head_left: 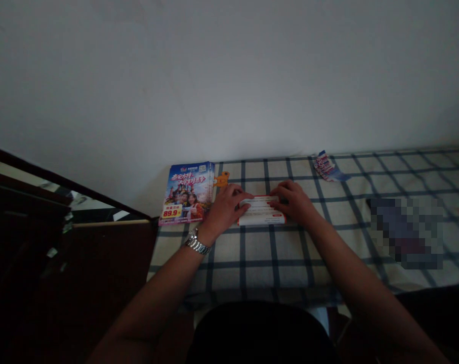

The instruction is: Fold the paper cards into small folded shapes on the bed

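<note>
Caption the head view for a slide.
The left hand and right hand rest on a leaflet on a checked cloth, beside a flyer stack.

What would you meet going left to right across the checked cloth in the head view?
A stack of colourful flyers, left hand, white folded leaflet, right hand, small folded pile near the wall.

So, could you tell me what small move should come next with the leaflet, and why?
Probably slide the left hand and right hand outward along the folded leaflet to sharpen its crease: both press it flat on the checked cloth.
</note>
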### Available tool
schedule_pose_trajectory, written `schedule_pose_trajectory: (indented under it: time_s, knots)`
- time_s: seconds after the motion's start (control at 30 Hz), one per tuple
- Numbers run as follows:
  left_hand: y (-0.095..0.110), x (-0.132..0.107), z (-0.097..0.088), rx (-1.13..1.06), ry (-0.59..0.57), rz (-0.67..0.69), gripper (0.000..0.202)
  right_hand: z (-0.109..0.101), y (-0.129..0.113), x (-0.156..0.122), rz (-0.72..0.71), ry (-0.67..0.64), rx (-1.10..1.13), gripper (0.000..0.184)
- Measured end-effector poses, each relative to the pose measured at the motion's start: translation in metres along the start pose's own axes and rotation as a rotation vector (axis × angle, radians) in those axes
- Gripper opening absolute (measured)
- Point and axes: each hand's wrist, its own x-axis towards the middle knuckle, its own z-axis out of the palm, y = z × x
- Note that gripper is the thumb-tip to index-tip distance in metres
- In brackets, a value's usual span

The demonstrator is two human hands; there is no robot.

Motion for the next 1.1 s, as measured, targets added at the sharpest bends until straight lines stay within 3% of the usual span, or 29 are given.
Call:
schedule_pose_trajectory:
  time_s: [0.23, 0.4, 0.67, 0.87, 1.1]
  knots:
    - [0.002, 0.004, -0.002, 0.087, -0.059, 0.093, 0.022, 0.0, -0.005, 0.001, -0.092, -0.016, 0.025, 0.01]
    - [0.003, 0.008, -0.002, 0.118, -0.133, 0.174, 0.024, 0.0, -0.008, 0.001, -0.081, -0.052, 0.083, 0.01]
    - [0.004, 0.011, -0.011, 0.104, -0.188, 0.181, 0.024, 0.001, -0.003, 0.003, -0.064, -0.062, 0.137, 0.007]
    - [0.009, 0.012, -0.025, 0.014, -0.213, 0.146, 0.039, -0.002, -0.006, 0.004, -0.063, -0.073, 0.132, 0.006]
    - [0.025, 0.002, -0.022, 0.152, -0.224, 0.164, 0.039, -0.002, -0.003, 0.005, -0.066, -0.086, 0.134, 0.007]
